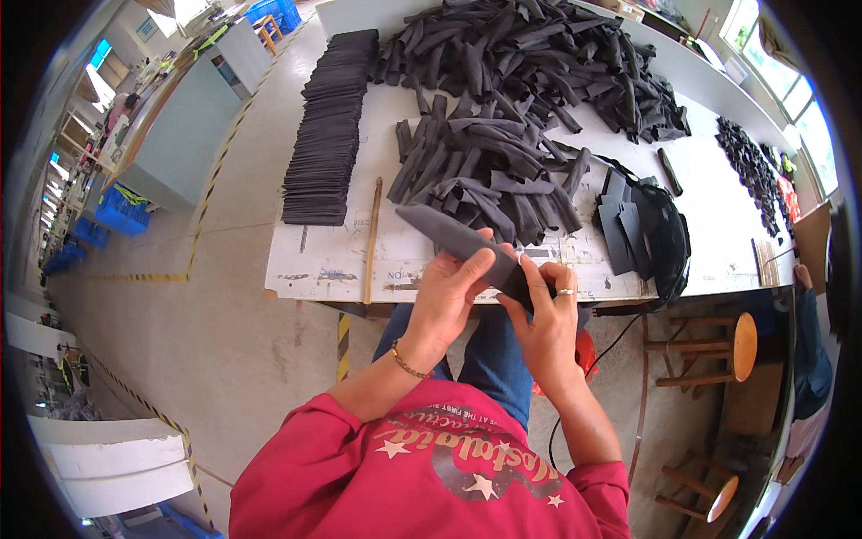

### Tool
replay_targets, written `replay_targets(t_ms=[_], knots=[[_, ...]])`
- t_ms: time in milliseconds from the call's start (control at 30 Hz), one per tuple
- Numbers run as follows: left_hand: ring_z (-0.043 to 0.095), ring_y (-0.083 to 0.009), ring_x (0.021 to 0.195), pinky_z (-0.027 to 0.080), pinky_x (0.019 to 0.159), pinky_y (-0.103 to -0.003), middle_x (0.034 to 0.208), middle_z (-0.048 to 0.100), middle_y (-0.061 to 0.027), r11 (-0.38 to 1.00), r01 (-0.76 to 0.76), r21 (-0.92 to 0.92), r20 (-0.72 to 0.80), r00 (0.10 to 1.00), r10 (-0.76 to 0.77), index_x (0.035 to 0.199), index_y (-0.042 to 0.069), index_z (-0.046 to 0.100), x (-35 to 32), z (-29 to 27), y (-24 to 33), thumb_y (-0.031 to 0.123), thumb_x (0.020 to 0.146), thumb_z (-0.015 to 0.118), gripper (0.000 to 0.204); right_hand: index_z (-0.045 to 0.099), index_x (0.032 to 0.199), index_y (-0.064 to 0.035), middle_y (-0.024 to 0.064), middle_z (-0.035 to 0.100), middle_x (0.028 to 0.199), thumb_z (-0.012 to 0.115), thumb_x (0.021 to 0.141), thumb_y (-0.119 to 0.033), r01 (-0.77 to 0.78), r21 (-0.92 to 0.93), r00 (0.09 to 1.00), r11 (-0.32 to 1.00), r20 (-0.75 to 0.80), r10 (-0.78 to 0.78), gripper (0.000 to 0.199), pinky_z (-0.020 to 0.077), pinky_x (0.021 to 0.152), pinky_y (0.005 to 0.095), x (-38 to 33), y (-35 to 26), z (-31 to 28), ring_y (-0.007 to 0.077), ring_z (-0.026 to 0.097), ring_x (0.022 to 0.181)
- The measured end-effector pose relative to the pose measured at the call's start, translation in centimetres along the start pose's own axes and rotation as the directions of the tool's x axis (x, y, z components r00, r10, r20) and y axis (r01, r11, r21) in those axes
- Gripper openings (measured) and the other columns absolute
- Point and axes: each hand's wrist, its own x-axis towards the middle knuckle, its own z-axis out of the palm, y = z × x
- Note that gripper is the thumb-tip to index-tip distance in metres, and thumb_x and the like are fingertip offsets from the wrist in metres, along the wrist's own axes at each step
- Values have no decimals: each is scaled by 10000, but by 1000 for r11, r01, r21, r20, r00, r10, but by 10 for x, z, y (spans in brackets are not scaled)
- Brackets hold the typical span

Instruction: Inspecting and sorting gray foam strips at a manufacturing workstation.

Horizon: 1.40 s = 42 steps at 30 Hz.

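Both hands hold one long dark grey cloth piece (449,234), folded flat, above the table's near edge. My left hand (444,301) grips its middle, thumb on top and fingers behind. At the piece's near right end, my right hand (549,328) pinches it between thumb and fingers. The other end points up and left, toward a loose heap of curled grey cloth pieces (489,162). A long, neat row of flat grey pieces (328,130) is stacked on the left. Between row and heap lies a thin wooden stick (373,242).
A larger pile of curled pieces (539,45) covers the table's far side. On the right are a black bag (666,238) and flat dark pieces (621,225). Wooden stools (742,347) stand right of me. Another person's arm (811,337) shows at the far right.
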Motion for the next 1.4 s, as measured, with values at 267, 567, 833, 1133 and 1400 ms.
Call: replay_targets(t_ms=[267, 567, 833, 1133, 1400], knots=[[621, -226, 1112, 460, 1017, -368, 1135, 673, -182, 995, -82, -55, 217, 972, 92, 1145, 11, 566, 11, -5, -30, 218, 1003, 551, 252, 504, 1042, -27, 182, 551, 1021, 737, 724, 32, -18, 190, 994, 982, -105, 39, 398, 478, 797, 430, -10, 2, 36, 376, 563, 937], [643, -231, 1059, 479, 995, -365, 1136, 666, -207, 997, -72, -16, 115, 991, 73, 1070, 11, 545, 12, -12, -29, 195, 1013, 528, 194, 519, 996, -11, 182, 550, 1010, 720, 699, 65, -30, 228, 995, 973, -88, 52, 366, 484, 763, 442, -11, 2, 52, 379, 555, 929], [644, -236, 1074, 470, 978, -356, 1140, 670, -215, 984, -175, 13, 107, 979, 173, 1010, 36, 564, 19, -15, -3, 222, 1016, 527, 189, 591, 1021, -57, 172, 553, 1069, 796, 727, -85, -16, 65, 1000, 998, 19, 15, 360, 477, 767, 437, -13, 10, 39, 366, 558, 966], [640, -235, 1067, 469, 953, -342, 1133, 672, -223, 988, -75, -134, 85, 993, 86, 1029, 81, 553, 17, -18, -16, 246, 1003, 554, 167, 657, 935, -65, 162, 571, 1044, 772, 733, -30, 83, 132, 996, 988, -31, -80, 235, 502, 715, 423, -9, 10, 46, 351, 598, 890], [629, -247, 1087, 475, 968, -366, 1140, 668, -221, 981, -49, -187, 98, 993, 69, 1042, 72, 545, 18, -23, -17, 258, 1006, 546, 189, 584, 1043, -58, 169, 556, 1081, 763, 730, -52, 54, 155, 996, 986, 62, -65, 361, 495, 780, 446, 7, 1, 42, 362, 577, 942]])
